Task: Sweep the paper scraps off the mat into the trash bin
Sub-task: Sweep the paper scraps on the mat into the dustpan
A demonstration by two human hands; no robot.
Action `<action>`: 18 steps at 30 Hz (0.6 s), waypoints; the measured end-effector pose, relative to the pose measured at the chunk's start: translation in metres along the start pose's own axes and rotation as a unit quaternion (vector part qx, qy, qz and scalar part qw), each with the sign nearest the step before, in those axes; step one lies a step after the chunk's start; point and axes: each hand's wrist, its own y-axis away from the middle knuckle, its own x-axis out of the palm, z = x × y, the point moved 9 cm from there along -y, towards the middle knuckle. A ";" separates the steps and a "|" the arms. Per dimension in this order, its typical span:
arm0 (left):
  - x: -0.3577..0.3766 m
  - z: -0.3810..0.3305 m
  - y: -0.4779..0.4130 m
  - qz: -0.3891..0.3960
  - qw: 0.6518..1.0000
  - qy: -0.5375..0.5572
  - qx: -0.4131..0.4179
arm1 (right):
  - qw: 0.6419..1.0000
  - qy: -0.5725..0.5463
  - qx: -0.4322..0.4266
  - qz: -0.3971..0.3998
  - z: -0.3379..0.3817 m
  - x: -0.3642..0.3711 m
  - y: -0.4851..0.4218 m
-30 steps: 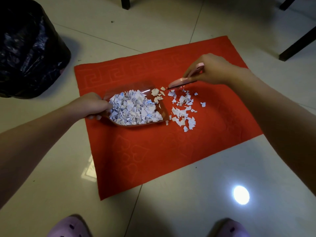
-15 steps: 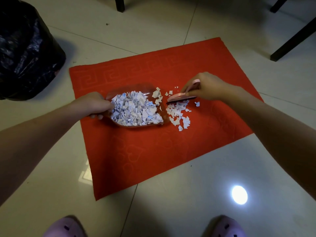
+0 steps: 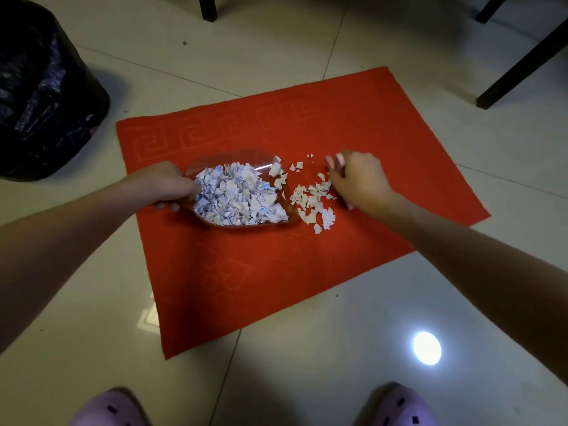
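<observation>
A red mat (image 3: 307, 272) lies on the tiled floor. My left hand (image 3: 159, 186) grips the handle end of a clear dustpan (image 3: 233, 158) resting on the mat, heaped with white paper scraps (image 3: 239, 198). Just right of the pan's mouth lies a smaller loose patch of scraps (image 3: 313, 201). My right hand (image 3: 356, 179) is closed on a small pink brush (image 3: 333, 161), held at the right edge of that patch. The trash bin with its black bag (image 3: 40, 87) stands at the far left, off the mat.
Dark furniture legs stand at the top middle (image 3: 207, 7) and top right (image 3: 522, 56). My two lilac slippers (image 3: 396, 407) are at the bottom edge. A bright light reflection (image 3: 426, 348) shows on the floor tiles.
My right hand has swung the pink brush from the far side of the loose scraps round to their right side. The loose scraps have bunched closer to the pan's mouth. The dustpan stays put.
</observation>
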 end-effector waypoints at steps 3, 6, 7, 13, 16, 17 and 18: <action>0.003 -0.003 0.000 0.002 1.000 0.001 0.000 | 0.999 -0.044 -0.021 -0.014 0.024 0.012 -0.001; 0.005 -0.005 -0.001 0.000 1.000 0.001 0.004 | 0.997 -0.066 -0.032 -0.040 0.044 0.011 -0.004; 0.006 -0.004 -0.001 0.000 1.000 0.001 0.004 | 0.995 -0.080 -0.035 -0.042 0.048 0.012 -0.005; 0.007 -0.001 -0.001 0.006 1.000 0.011 0.005 | 0.983 -0.177 -0.033 -0.044 0.056 -0.014 -0.010; 0.007 -0.001 -0.001 0.008 1.000 0.016 0.007 | 0.991 -0.121 -0.023 -0.058 0.046 -0.029 -0.018; 0.007 0.000 -0.001 0.007 1.000 0.020 0.008 | 0.993 -0.095 -0.019 -0.061 0.042 -0.031 -0.021; 0.006 0.000 -0.001 0.005 1.000 0.024 0.009 | 0.996 -0.069 -0.012 -0.063 0.037 -0.031 -0.025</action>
